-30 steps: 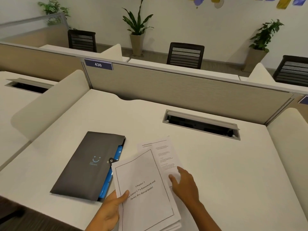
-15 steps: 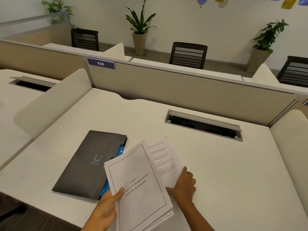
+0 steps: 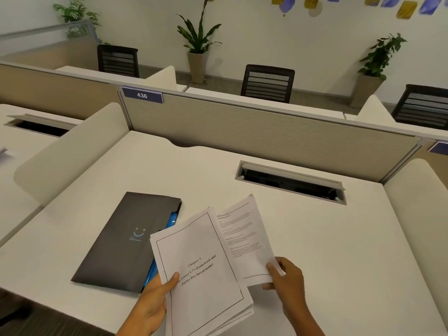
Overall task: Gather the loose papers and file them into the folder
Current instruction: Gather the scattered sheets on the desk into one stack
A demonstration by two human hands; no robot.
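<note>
Our left hand (image 3: 155, 299) pinches a stack of white printed papers (image 3: 201, 275); right hand (image 3: 288, 280) fingers (image 3: 272, 269) grip 1 loose printed sheet (image 3: 242, 236) beside the dark grey folder (image 3: 126, 241).

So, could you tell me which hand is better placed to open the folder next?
Probably the left hand: it is right beside the dark folder, at the near-left of the desk. The right hand, pinching a loose sheet, is farther away. Both are occupied, though; the left grips the paper stack.
</note>
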